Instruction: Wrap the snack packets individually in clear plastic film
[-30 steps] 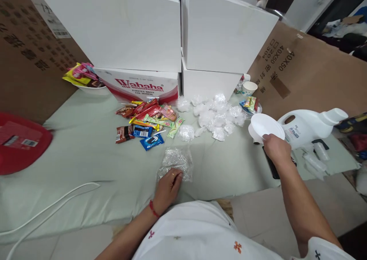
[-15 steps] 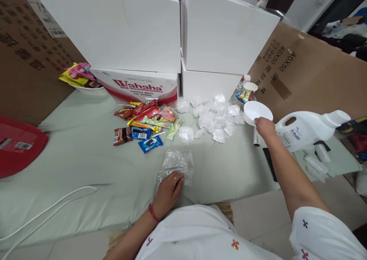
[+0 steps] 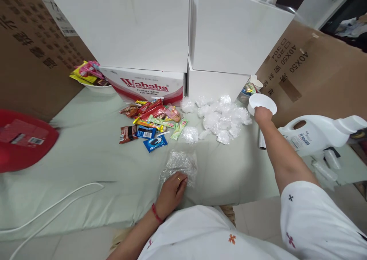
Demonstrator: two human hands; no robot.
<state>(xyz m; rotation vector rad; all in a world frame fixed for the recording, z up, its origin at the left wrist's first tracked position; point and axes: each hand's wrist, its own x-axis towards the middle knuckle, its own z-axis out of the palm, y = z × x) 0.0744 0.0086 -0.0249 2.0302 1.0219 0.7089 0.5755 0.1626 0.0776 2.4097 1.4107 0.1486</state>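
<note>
My right hand [image 3: 263,115] reaches far across the table, its fingers closed on the near rim of a white round bowl [image 3: 263,102]. The bowl is tilted and held above a cardboard tube [image 3: 262,139]. Close to my body, my left hand [image 3: 174,189] lies with curled fingers on a crumpled clear plastic bag [image 3: 181,162], gripping its near part. Beyond that hand is a pile of wrapped snacks [image 3: 151,118]. To its right, several crumpled clear plastic bundles [image 3: 213,120] are heaped near the white boxes.
White boxes [image 3: 218,84] and a Wahaba carton [image 3: 146,86] line the back. A snack-filled bowl [image 3: 97,88] stands left; a small cup of snacks [image 3: 249,90] is behind my right hand. A detergent bottle [image 3: 318,134] lies right. A red object [image 3: 25,141] and white cable [image 3: 57,200] are left.
My right hand has carried the white bowl slightly farther away, toward the small cup of snacks. My left hand stays on the plastic bag. The camera view has turned slightly left.
</note>
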